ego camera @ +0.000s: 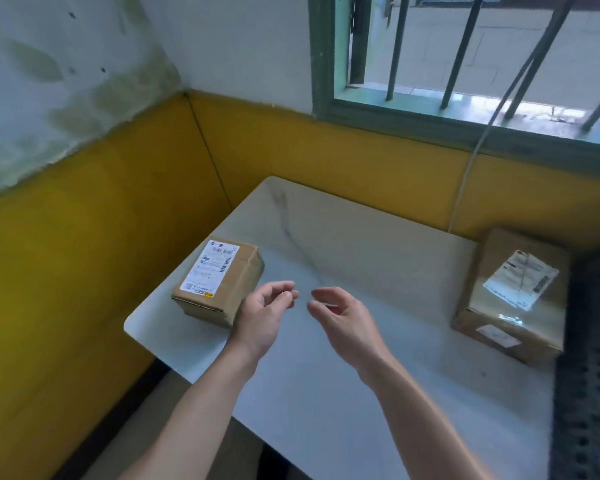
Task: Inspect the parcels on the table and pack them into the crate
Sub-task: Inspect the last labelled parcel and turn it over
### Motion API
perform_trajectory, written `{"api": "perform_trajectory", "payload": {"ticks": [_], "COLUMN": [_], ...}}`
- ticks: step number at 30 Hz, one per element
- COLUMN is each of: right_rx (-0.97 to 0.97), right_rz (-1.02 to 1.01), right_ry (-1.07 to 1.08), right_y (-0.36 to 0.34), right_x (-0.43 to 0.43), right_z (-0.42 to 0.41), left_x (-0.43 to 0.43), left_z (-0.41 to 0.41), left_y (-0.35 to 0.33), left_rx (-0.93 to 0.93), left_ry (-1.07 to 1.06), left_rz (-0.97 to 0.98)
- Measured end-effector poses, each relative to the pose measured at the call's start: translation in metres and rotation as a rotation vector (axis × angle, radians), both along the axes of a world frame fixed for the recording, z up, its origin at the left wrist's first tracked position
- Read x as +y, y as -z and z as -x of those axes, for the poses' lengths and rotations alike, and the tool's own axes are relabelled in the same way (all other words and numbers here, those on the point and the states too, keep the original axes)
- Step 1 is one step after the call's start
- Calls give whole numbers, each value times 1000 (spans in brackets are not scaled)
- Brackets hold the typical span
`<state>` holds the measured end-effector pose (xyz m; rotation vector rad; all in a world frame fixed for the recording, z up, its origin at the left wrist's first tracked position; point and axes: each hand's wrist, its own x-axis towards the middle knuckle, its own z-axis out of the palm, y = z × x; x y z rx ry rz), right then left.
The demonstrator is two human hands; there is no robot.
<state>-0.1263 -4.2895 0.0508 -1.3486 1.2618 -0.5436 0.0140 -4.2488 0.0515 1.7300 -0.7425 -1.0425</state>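
We hold our left hand (264, 317) and right hand (340, 320) loosely curled and empty above the white table (361, 237), one labelled parcel (219, 278) just beside the left hand, another parcel (513, 296) at the table's right edge.

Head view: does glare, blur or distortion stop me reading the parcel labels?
In the head view, glare washes out much of the taped label on the right parcel, likely daylight from the window; the label on the left parcel is glare-free but too soft to read; wide-angle distortion bends the table edges, and the frame's right edge is smeared.
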Motion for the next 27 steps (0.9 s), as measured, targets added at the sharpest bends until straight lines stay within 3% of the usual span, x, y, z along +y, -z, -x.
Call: {"api": "perform_trajectory", "payload": {"ticks": [4,11,18,27], "right_rx": [13,27,-4,-127], "right_rz": [-42,-194,-313,-292], "right_ry": [12,-29,-25,97], "right_y": [11,31,43,49], "right_x": [-5,-3,0,4], "right_z": [-49,-135,-172,-178], "left_x": [-8,-21,-31,-40], "left_z": [-52,-153,-204,-201], "left_y": [8,30,64,60], "left_rx": [-42,-282,-157,-107], "left_ry": [-80,-216,-94,0], "left_rz": [23,-61,-289,-184]}}
